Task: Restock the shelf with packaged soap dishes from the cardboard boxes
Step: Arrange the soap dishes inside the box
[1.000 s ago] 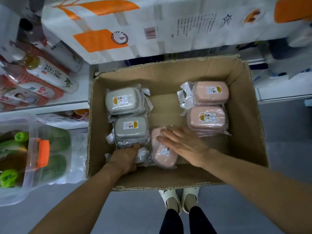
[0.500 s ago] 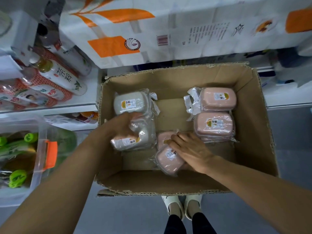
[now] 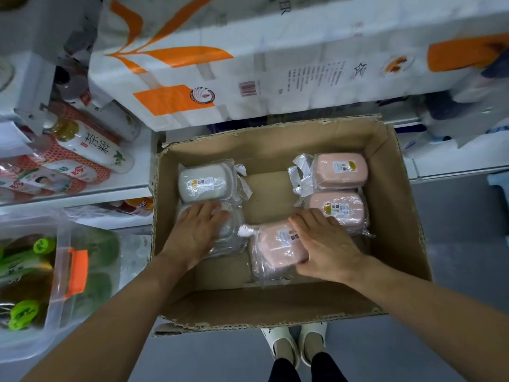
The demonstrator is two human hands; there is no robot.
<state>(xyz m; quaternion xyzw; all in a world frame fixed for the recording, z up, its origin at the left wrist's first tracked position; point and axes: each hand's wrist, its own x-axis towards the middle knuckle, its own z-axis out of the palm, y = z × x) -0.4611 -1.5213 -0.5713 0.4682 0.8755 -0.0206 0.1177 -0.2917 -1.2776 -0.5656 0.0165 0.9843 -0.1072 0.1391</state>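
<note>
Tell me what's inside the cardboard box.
The cardboard box holds three pink soap dishes and two grey ones, all wrapped. The left hand covers most of the nearer grey one.

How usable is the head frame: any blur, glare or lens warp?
Head view: cardboard box centre fairly sharp; edges smear, worst on the tissue pack and the top-right shelf; glare on the wrap of the pink soap dish; fisheye bows the shelf edge; lighting flat, shadows faint.
</note>
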